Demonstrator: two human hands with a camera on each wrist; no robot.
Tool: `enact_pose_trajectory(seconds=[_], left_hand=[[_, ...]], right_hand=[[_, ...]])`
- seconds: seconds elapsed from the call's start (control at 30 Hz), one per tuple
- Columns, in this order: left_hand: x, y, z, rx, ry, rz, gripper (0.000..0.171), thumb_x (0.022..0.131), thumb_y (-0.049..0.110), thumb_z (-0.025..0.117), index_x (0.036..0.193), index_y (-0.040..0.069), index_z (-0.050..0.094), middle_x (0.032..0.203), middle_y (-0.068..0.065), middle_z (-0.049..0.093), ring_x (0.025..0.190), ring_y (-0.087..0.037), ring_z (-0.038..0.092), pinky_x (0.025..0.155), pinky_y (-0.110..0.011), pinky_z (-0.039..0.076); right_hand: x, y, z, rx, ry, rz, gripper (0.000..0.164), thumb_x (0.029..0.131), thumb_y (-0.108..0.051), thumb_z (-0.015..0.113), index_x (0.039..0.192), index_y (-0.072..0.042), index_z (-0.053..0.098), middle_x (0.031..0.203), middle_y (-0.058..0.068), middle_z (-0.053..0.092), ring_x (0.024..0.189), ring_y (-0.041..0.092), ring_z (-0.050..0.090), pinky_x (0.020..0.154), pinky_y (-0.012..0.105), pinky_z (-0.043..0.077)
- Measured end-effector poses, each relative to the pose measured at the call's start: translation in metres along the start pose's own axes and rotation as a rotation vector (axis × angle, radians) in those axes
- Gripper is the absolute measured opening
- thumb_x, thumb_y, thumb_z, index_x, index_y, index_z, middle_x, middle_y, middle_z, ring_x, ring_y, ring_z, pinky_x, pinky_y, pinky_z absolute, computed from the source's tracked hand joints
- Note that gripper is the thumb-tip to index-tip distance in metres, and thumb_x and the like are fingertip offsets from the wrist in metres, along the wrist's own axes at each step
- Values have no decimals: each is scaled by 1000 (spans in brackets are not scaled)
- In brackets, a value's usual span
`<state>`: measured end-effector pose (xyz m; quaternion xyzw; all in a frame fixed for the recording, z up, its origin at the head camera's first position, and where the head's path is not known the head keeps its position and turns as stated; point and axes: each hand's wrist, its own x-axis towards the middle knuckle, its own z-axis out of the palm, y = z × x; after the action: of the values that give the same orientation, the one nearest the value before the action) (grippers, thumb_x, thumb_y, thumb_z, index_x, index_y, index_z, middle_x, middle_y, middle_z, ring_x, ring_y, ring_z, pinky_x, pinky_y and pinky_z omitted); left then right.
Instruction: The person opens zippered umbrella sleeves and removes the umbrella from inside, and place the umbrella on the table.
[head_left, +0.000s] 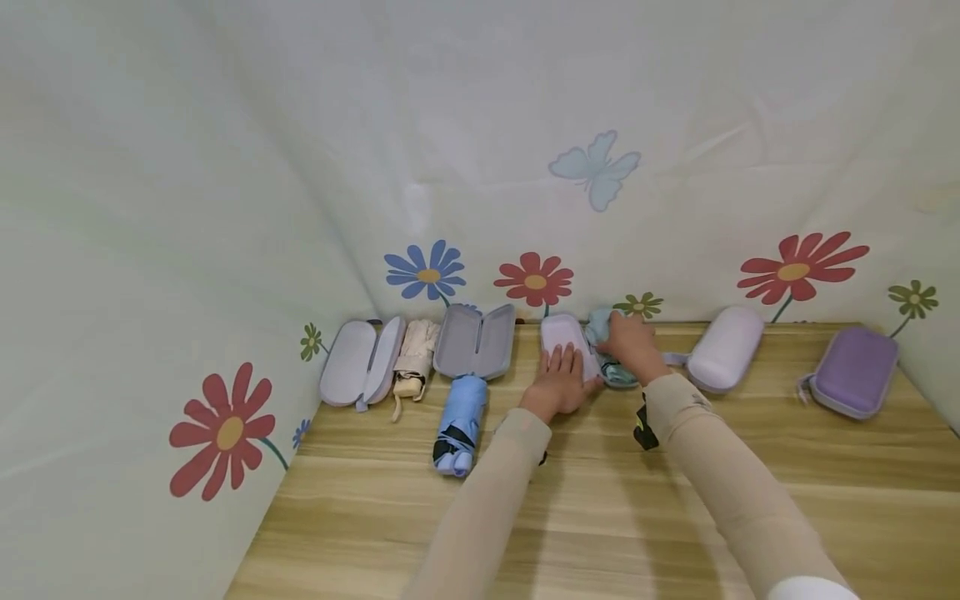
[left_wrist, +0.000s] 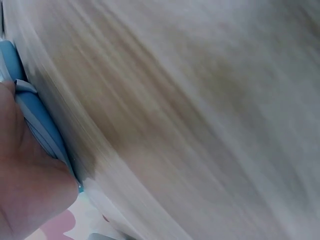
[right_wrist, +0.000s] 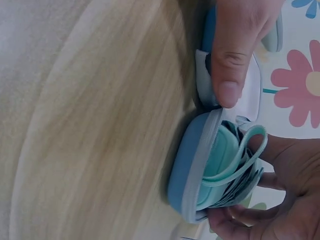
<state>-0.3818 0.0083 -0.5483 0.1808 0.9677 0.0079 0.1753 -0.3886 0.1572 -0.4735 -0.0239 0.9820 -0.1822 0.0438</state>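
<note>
You are pressing your left hand, fingers straight, onto one half of the open blue zip case by the worktop's back edge. Your right hand is gripping the mint folding umbrella, fingers curled round it, while that umbrella is sitting in the case's other half. A blue folding umbrella is lying to the left, and a closed purple case is resting near the worktop's back right corner.

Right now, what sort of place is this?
Probably a tabletop work booth: a wood-grain table, flower-print sheeting rising behind it, and small goods on top, such as the open blue case with a green folded umbrella in it.
</note>
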Motion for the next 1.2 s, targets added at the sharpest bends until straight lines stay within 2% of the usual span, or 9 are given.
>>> enact_pose_trajectory(seconds=[0.1, 0.33, 0.43, 0.63, 0.93, 1.2], left_hand=[[-2, 1, -2, 0, 7, 2, 81, 104, 65, 14, 164, 14, -5, 171, -3, -10, 156, -22, -14, 122, -45, -14], [-11, 6, -1, 19, 36, 8, 80, 104, 66, 12, 165, 15, 1, 172, -2, -5, 157, -21, -8, 124, -44, -7], [-9, 5, 3, 35, 36, 4, 80, 104, 66, 12, 165, 16, 1, 172, -2, -4, 157, -22, -7, 124, -45, -6], [-4, 3, 5, 39, 10, 11, 81, 103, 66, 12, 164, 14, -5, 171, -5, -10, 156, -23, -12, 123, -46, -11], [-1, 1, 4, 18, 1, 5, 81, 104, 65, 14, 164, 14, -6, 170, -4, -12, 156, -23, -14, 122, -45, -14], [-2, 2, -1, 32, 8, 3, 80, 104, 65, 13, 164, 15, -5, 171, -4, -11, 156, -23, -14, 123, -46, -11]], right_hand=[[1, 0, -2, 4, 13, -4, 69, 92, -25, 75, 138, 16, 46, 132, 42, 52, 124, 57, 49, 99, 67, 43], [0, 0, -3, -17, 5, -37, 69, 89, -25, 77, 136, 17, 48, 130, 40, 56, 122, 55, 53, 101, 60, 46], [-1, 3, -3, -11, 8, -48, 68, 88, -25, 79, 134, 15, 49, 128, 39, 58, 119, 54, 56, 98, 62, 46], [1, 8, -1, -1, 36, -48, 63, 86, -25, 79, 130, 11, 51, 121, 36, 62, 110, 52, 61, 93, 63, 47], [6, 2, 2, -34, 31, -9, 74, 87, -27, 77, 141, 11, 43, 128, 37, 59, 117, 54, 57, 97, 61, 46], [7, 4, 2, 3, 67, -18, 75, 87, -27, 77, 140, 12, 40, 122, 39, 60, 112, 54, 59, 95, 61, 47]])
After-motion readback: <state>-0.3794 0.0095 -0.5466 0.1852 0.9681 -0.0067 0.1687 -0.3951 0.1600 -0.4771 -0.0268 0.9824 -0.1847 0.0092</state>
